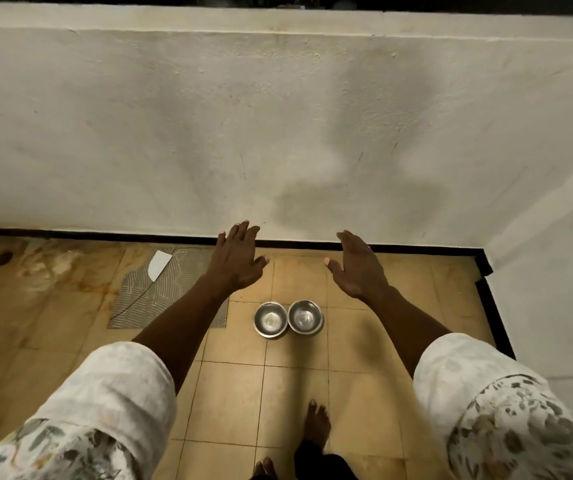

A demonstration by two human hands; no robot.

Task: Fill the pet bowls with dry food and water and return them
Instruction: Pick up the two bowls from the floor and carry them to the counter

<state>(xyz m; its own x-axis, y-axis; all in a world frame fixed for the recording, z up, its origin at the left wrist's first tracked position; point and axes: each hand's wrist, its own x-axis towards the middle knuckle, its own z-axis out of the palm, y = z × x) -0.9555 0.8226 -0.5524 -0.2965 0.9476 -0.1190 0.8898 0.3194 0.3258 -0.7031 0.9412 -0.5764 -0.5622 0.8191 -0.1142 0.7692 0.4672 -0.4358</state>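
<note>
**Both hands open above two steel pet bowls on the floor**

Your left hand (238, 259) is extended forward with the palm down and the fingers spread; its grip is open and holds nothing. Your right hand (358, 268) is extended likewise, fingers together and thumb out, grip open and empty. Neither hand touches a bowl.

The two steel bowls stand side by side on the tiled floor (229, 393), their rims touching or very nearly so. From the frame centre they sit at 6 o'clock, in line with the gap between your forearms. The left bowl (270, 319) lies at 5 o'clock from your left hand. The right bowl (305, 316) lies at 7 o'clock from your right hand. Both bowls are upright, and their shiny insides reflect light. Whether they contain water cannot be told; no dry food shows in either.

At 9 o'clock from the bowls, a patch of floor shows bare grooved adhesive (160, 292), with a white tile fragment (159, 265) lying on it. A white plastered wall (278, 133) with a black skirting strip (105, 235) runs across at 12 o'clock. Your bare foot (316, 424) stands at 6 o'clock from the bowls. Light patterned sleeves (112, 393) cover both upper arms.
</note>
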